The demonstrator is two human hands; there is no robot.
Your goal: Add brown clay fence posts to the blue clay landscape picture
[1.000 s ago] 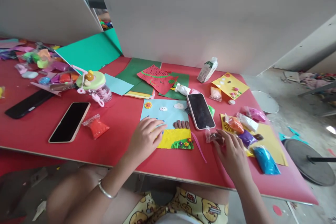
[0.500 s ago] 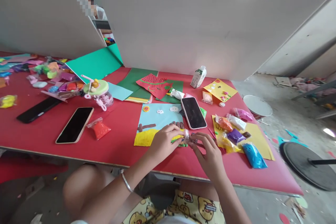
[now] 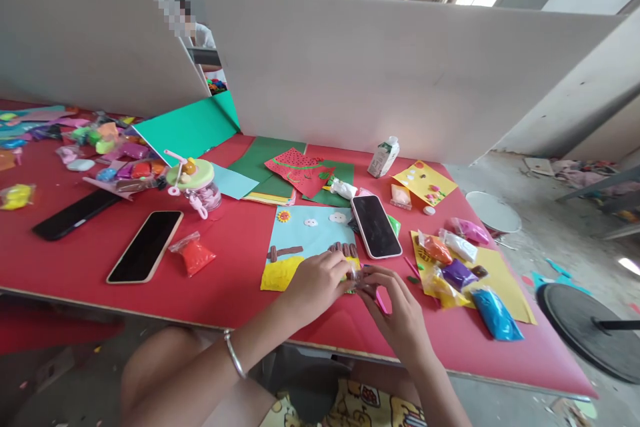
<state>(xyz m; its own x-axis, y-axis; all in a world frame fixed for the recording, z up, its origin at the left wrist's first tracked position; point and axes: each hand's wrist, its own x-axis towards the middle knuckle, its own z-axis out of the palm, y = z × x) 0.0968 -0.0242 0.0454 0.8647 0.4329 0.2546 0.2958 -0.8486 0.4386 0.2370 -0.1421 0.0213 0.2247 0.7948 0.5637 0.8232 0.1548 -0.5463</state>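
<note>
Over the right edge of the clay picture (image 3: 313, 219), both hands meet at a small crinkled clear plastic packet (image 3: 354, 275). My left hand (image 3: 317, 283) is closed, its fingertips pinching the packet's left side. From the other side my right hand (image 3: 397, 307) pinches it with thumb and fingers; something dark shows there, mostly hidden by the fingers. A pink stick (image 3: 383, 300) shows beneath my right hand. The picture has a sun, clouds, a brown fence and yellow ground. Just beyond the hands lies a white-edged phone (image 3: 376, 227).
On the right, several clay packets, including a blue one (image 3: 497, 313), lie on yellow card (image 3: 515, 280). To the left are another phone (image 3: 145, 247), a red clay packet (image 3: 194, 253) and a lidded jar (image 3: 197, 183). A carton (image 3: 384, 157) stands before the grey partition (image 3: 400, 67).
The view has shifted, so the table sits slightly lower in the frame. Both hands stay together at the packet, and the pink stick now shows more clearly under my right hand.
</note>
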